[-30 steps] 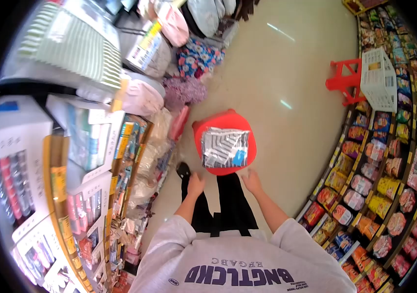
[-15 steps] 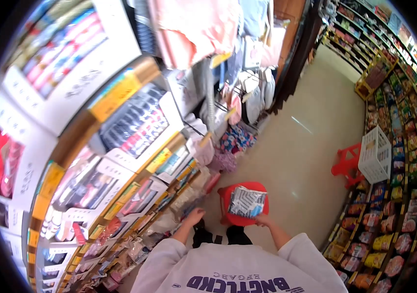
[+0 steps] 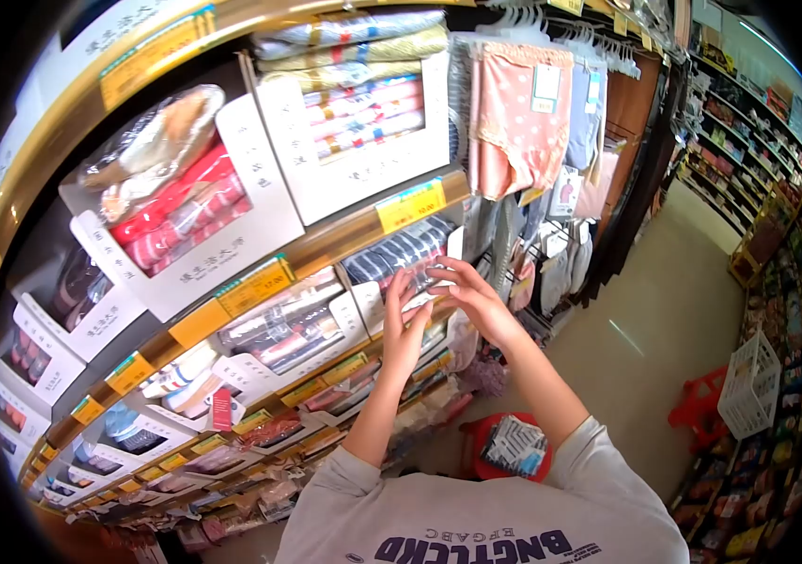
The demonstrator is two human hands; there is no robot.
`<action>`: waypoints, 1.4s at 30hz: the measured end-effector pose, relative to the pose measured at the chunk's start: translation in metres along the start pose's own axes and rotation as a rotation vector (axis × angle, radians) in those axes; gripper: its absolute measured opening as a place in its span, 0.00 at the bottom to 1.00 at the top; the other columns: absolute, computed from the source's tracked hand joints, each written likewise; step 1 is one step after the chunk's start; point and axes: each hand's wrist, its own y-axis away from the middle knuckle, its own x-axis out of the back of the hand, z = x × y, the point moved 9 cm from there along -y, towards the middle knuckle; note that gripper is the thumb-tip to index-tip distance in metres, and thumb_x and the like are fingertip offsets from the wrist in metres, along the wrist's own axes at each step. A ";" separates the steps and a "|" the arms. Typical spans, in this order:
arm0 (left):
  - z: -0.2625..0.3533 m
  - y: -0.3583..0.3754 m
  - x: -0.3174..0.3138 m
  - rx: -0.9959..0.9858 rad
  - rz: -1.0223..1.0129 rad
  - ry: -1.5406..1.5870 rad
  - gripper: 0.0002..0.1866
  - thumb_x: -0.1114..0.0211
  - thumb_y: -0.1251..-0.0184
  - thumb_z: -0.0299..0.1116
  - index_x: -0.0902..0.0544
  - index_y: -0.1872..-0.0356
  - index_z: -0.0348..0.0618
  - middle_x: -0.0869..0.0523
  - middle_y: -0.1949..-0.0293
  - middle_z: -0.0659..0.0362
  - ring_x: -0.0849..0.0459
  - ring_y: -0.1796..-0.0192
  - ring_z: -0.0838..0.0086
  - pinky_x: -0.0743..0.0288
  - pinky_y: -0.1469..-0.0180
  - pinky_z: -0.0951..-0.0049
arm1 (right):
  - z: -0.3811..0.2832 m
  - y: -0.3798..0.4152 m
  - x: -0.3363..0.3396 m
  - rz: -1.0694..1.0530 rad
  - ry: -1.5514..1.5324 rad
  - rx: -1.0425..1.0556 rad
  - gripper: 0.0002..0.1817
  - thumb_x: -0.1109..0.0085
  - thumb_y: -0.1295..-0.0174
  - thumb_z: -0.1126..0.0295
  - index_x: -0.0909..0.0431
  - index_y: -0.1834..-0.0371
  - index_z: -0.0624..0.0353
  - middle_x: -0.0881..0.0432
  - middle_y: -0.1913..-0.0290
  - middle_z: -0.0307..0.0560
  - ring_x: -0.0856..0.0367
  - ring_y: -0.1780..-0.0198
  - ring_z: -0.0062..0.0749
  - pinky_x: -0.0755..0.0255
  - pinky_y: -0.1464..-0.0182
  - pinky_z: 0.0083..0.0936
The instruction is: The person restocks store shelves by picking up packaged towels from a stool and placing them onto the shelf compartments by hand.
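Both of my hands are raised in front of a display box (image 3: 391,249) of dark, light-patterned folded packs in clear wrap. My left hand (image 3: 405,318) overlaps the box's front edge, fingers stretched upward and apart. Beside it my right hand (image 3: 474,299) reaches in from the right, fingers extended toward the left hand. No item shows in either hand. Below them, a black-and-white patterned package (image 3: 515,444) lies on a red stool (image 3: 470,449) close to my body.
White boxes of wrapped textiles (image 3: 363,155) fill the shelves at left, with yellow price tags (image 3: 410,205) along the edges. Pink underwear (image 3: 518,117) hangs on the right. Across the aisle floor (image 3: 617,348) stand a white basket (image 3: 748,385) and snack shelves (image 3: 781,320).
Both hands have risen from low by the stool to the shelf box. The right hand has left the stool's edge. The view has tilted up toward the shelves.
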 end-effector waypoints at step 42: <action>-0.065 0.065 -0.001 0.140 0.096 0.620 0.35 0.51 0.39 0.49 0.48 0.40 0.33 0.39 0.41 0.52 0.38 0.41 0.68 0.45 0.41 0.70 | 0.024 0.084 0.029 0.247 -0.605 0.035 0.32 0.52 0.47 0.63 0.46 0.38 0.61 0.36 0.45 0.43 0.35 0.53 0.25 0.41 0.52 0.21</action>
